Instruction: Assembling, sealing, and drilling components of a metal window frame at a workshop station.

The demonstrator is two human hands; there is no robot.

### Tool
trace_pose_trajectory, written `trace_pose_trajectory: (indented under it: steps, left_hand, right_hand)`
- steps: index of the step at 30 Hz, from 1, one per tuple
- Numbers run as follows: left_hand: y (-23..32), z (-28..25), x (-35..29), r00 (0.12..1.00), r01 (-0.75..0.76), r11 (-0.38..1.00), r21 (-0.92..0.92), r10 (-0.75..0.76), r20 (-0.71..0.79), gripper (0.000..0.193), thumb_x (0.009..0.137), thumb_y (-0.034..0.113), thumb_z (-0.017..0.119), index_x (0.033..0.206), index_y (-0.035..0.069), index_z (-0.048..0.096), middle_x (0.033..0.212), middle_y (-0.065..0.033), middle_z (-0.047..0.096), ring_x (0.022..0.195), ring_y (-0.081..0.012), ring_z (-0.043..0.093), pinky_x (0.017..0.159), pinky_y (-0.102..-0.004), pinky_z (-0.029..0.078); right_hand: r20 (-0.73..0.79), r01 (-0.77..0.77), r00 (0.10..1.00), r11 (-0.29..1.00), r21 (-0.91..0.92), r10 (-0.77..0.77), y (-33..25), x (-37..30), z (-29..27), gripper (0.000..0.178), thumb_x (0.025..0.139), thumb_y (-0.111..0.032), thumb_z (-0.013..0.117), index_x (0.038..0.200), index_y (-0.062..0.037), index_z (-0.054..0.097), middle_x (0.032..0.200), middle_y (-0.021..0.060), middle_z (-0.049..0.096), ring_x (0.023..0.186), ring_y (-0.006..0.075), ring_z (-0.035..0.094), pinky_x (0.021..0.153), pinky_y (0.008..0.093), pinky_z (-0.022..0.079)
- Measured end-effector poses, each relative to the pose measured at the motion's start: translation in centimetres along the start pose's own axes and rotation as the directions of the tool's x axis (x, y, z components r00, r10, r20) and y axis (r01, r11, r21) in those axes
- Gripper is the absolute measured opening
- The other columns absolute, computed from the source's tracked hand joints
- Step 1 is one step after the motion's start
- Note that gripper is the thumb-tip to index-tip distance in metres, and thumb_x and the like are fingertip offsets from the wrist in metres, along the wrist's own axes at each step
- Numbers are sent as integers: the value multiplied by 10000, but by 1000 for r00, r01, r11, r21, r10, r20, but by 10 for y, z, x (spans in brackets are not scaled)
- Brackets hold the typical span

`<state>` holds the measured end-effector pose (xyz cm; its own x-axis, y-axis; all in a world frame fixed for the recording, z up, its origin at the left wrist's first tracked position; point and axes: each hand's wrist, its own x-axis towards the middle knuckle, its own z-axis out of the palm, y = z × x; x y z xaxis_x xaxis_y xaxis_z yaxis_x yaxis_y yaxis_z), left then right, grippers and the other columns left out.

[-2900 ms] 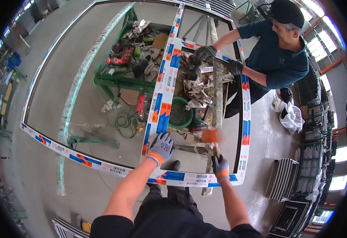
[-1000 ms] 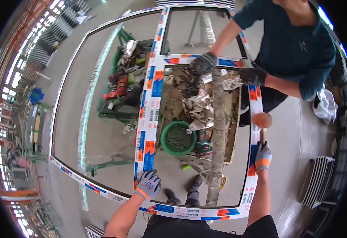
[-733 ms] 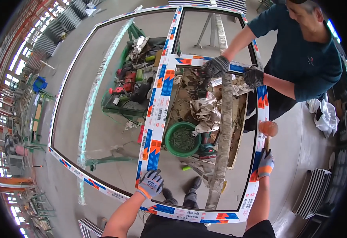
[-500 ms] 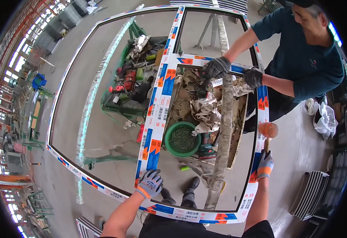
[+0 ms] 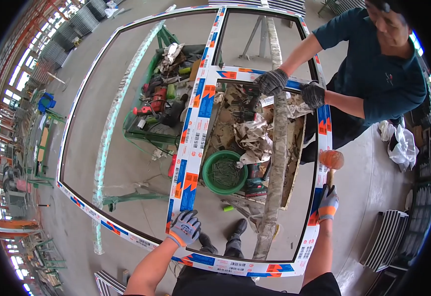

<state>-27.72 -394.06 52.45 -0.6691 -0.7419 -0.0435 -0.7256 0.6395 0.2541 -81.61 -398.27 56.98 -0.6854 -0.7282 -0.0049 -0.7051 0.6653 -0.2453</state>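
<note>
Large frame (image 5: 196,138): lay flat before you across two wrapped supports, a pale green beam (image 5: 121,108) on the left and a dull grey beam (image 5: 276,163) on the right; blue, orange and white film covered it, and an upright bar and a crossbar split it into unequal openings.
Mallet (image 5: 331,159): its rounded orange-brown head stood at the outer edge of the frame's right side; whether it touched could not be told.
Right hand (image 5: 328,198): your gloved fingers were clamped round the mallet's handle, at the lower part of that side.
Left hand (image 5: 185,228): your glove lay over the near end of the upright bar, fingers slightly bent; whether they gripped or merely rested, the view did not show.
Step in hand: by the pose, you seemed to be at the point of tapping the right side, or between taps, with your left hand steadying the frame.
Next move: another tap would have called for a firm left hand and a square strike, well clear of the other person's gloves.
Co-worker (image 5: 380,89): leaned in from the right, one dark glove (image 5: 270,82) at the crossbar, the other (image 5: 313,94) near its right end.
Below the frame: a green bucket (image 5: 206,171) held thin metal pieces, beside crumpled paper (image 5: 252,138).
</note>
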Motion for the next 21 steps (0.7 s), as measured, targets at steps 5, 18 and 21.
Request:
trace_pose_trajectory:
  steps: [5,18,21]
  left_hand:
    - [14,1,13,994,5,1000,2,-5,105,256,774,305,596,914,100,656,1062,-110,629,1236,-325,482,1065,-513,334]
    - [-5,5,-50,985,10,990,143,-34,166,297,774,338,585,926,90,648,1069,-118,613,1197,-318,504,1064,-504,335]
    - [4,-36,30,995,33,989,144,-46,89,282,790,337,590,915,88,634,1118,-126,609,1183,-289,521,1032,-481,380]
  right_hand:
    - [40,-17,999,999,51,15,8,17,1,352,974,-365,489,995,-43,628,902,258,673,835,464,638,705,534,500]
    - [277,-243,961,507,827,9,94,0,67,293,985,-315,501,878,-54,585,574,-14,547,460,104,486,433,258,393]
    - [41,107,951,449,887,-308,-71,12,-1,221,959,-226,575,1043,-26,614,658,-5,577,555,94,534,513,266,444]
